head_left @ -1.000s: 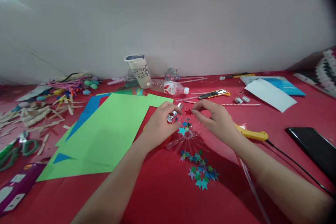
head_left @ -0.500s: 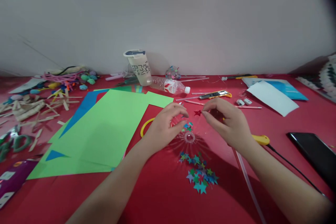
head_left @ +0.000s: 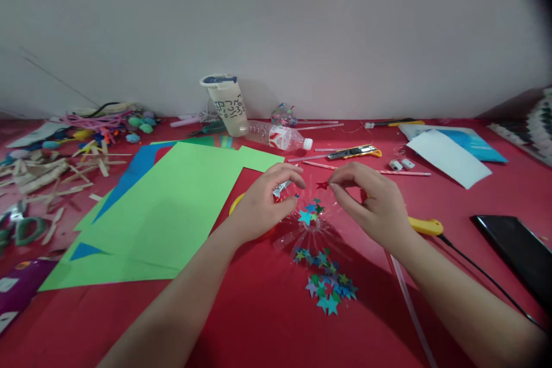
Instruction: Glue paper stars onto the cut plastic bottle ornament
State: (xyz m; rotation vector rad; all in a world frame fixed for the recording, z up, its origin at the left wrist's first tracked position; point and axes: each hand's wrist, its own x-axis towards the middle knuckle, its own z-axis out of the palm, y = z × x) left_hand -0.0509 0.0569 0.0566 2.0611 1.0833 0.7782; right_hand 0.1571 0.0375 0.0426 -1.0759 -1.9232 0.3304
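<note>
Head view: a red star [head_left: 321, 185] is pinched at one point between the thumb and forefinger of the right hand [head_left: 368, 198], which is closed narrowly on it. By the left hand [head_left: 271, 196], fingers are curled and a moderate gap is left between thumb and forefinger; whether the clear plastic piece [head_left: 318, 222] just beside it is touched cannot be told. The red star is held between the two hands, above that spiky piece, on which small blue and green stars [head_left: 306, 217] are seen. Scissors [head_left: 282, 187] are partly hidden behind the left hand. Nearer the body, loose stars [head_left: 330, 284] are heaped on the red table [head_left: 259, 310]. Farther out, green paper [head_left: 172, 201] is spread to the left, a yellow-handled tool [head_left: 426, 226] and a phone [head_left: 513, 256] are placed to the right, and a bottle [head_left: 276, 136] is laid beyond.
</note>
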